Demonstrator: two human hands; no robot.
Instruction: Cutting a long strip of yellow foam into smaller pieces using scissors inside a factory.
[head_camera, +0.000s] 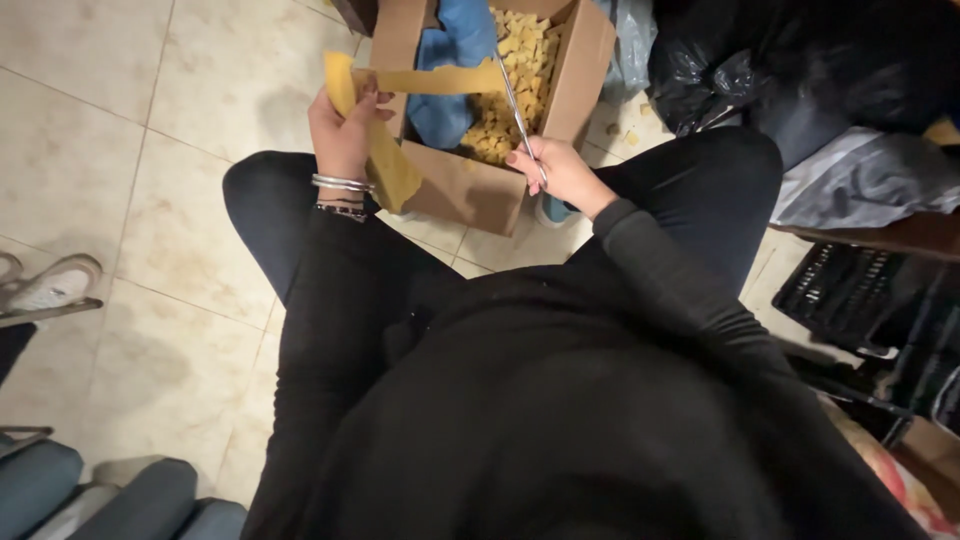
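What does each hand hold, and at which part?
Left hand grips the yellow foam strip at its bend; right hand holds metal scissors by the handles.

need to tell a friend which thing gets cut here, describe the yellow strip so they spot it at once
Start at the open cardboard box on the tiled floor between the seated person's knees. Above its near left corner, the left hand grips a long mustard-yellow strip that stretches right to the scissors. Unlike the small yellow cut pieces in the box, it is one long band.
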